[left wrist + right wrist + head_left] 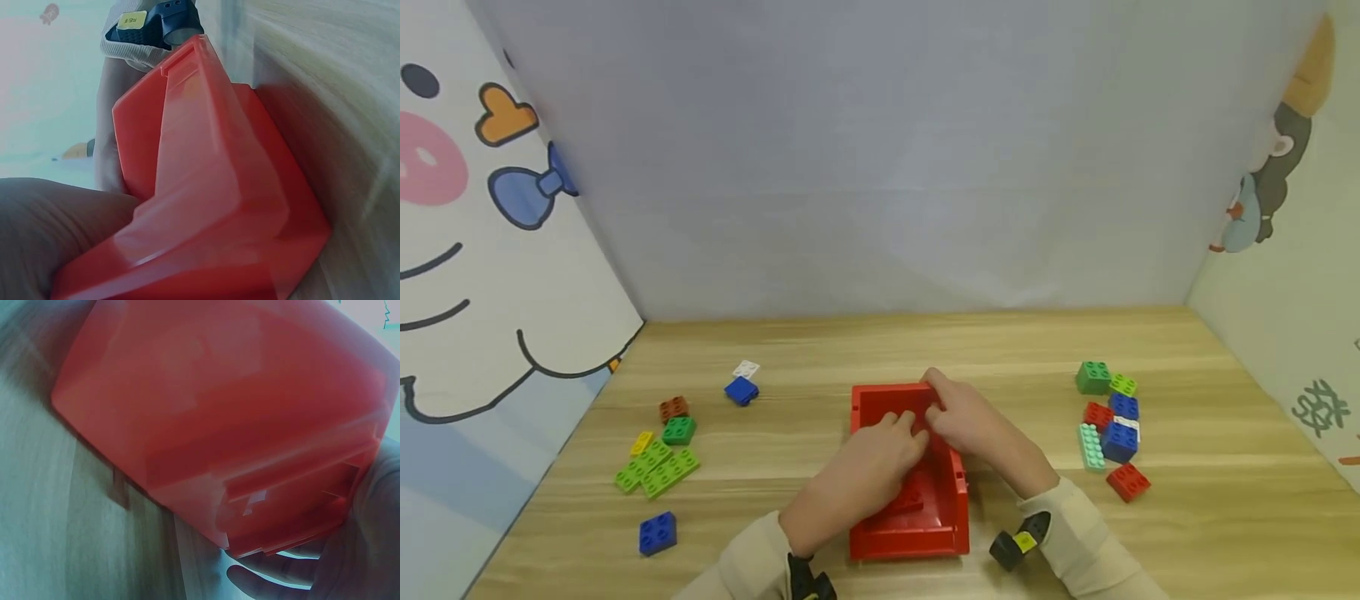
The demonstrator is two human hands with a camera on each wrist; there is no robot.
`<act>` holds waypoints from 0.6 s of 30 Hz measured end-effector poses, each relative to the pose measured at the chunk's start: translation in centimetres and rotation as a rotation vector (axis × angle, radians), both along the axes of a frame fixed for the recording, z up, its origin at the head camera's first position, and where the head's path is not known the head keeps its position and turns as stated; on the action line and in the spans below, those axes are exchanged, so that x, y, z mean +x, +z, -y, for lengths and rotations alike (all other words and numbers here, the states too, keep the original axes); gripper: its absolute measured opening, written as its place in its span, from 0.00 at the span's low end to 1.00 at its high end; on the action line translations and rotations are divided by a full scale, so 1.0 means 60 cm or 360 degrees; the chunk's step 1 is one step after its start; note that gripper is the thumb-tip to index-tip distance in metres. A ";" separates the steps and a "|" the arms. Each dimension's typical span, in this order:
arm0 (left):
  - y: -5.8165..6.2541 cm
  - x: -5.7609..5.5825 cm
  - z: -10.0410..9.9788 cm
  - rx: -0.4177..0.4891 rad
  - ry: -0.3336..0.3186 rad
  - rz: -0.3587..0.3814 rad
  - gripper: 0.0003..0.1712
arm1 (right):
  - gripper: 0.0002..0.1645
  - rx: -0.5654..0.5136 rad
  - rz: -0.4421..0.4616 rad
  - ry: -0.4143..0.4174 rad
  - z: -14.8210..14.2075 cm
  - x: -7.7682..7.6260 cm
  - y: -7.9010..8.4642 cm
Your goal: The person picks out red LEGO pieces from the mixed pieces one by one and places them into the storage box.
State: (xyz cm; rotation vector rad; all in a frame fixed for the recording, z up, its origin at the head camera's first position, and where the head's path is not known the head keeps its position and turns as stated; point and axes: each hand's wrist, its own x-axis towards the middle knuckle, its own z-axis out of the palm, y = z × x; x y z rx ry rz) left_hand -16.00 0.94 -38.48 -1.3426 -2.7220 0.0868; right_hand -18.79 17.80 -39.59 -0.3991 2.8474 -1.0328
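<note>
A red plastic box (910, 544) stands on the table in front of me, and its outer wall (206, 381) fills much of the right wrist view. My left hand (868, 467) reaches over the box's left side, with its fingertips down inside and hidden. My right hand (962, 417) grips the rim at the far right corner; its fingers (281, 575) show beyond the wall in the right wrist view. A red brick (908, 498) lies on the box floor, partly covered by the left hand. Whether the left fingers hold anything is hidden.
On the left lie light green bricks (672, 472), a green brick (679, 430), a brown brick (673, 408) and blue bricks (657, 533). A cluster on the right has a green brick (1093, 377), a turquoise brick (1092, 447) and a red brick (1127, 482). A pale wall (880, 167) backs the table.
</note>
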 end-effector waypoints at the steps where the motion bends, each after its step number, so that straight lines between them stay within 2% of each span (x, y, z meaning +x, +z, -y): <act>1: 0.000 0.000 0.000 -0.0002 0.0000 -0.0003 0.17 | 0.12 -0.0003 0.0007 -0.0003 0.000 0.000 0.000; 18: 0.009 0.001 0.005 0.0070 0.0014 0.0003 0.15 | 0.11 0.0004 0.0009 -0.0014 -0.001 0.003 0.001</act>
